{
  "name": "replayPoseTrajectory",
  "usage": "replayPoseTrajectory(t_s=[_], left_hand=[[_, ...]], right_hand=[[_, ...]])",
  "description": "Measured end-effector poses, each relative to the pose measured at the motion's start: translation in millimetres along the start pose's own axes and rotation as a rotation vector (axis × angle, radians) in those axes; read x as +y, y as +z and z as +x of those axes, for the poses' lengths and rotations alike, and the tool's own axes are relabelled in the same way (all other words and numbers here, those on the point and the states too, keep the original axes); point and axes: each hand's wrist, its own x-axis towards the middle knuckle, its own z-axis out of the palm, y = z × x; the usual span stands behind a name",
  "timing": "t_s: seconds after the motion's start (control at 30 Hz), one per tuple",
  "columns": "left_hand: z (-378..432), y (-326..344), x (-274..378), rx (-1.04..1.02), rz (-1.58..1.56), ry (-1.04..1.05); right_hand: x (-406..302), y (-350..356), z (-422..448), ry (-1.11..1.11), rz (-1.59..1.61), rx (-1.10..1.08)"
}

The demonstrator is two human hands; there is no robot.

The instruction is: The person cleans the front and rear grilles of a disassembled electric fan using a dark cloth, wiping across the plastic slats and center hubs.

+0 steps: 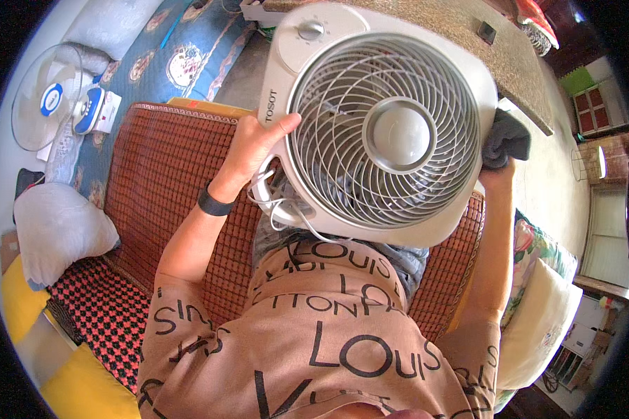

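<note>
A light-grey TOSOT box fan (393,136) is tilted over my lap, its round spiral grille facing up at me. My left hand (262,141) grips its left edge, the thumb on the front frame and the fingers hidden behind. A dark cloth (506,139) is bunched in my right hand (498,173), pressed against the fan's right side; most of those fingers are covered. The grey power cord (306,222) loops around the handle (278,204) at the lower left corner. A control knob (311,30) sits at the upper left of the fan's face.
I sit on a brown woven bead mat (167,194). A second fan with a clear guard (47,97) stands left by a blue patterned cover (152,68). Beyond the box fan is a speckled tabletop (503,68). Cushions, one white (63,230) and one cream (540,324), flank me.
</note>
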Motion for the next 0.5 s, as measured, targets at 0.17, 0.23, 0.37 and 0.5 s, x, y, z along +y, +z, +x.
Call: replayPoseTrajectory(t_s=[0.17, 0.23, 0.37, 0.5], left_hand=[[-2.2, -0.8, -43.4, -0.002, 0.057, -0.140], [-0.9, 2.7, -57.3, 0.011, 0.088, -0.116], [1.4, -2.1, -69.5, 0.105, -0.010, -0.328], [23.1, -6.3, -81.1, -0.011, 0.101, -0.301]], right_hand=[[35.5, -63.4, 31.5, 0.215, 0.048, -0.047], [41.1, -73.1, 32.5, 0.236, 0.039, 0.013], [59.5, -62.6, 38.7, 0.304, -0.004, 0.122], [36.4, -115.2, 72.9, 0.355, -0.005, -0.215]])
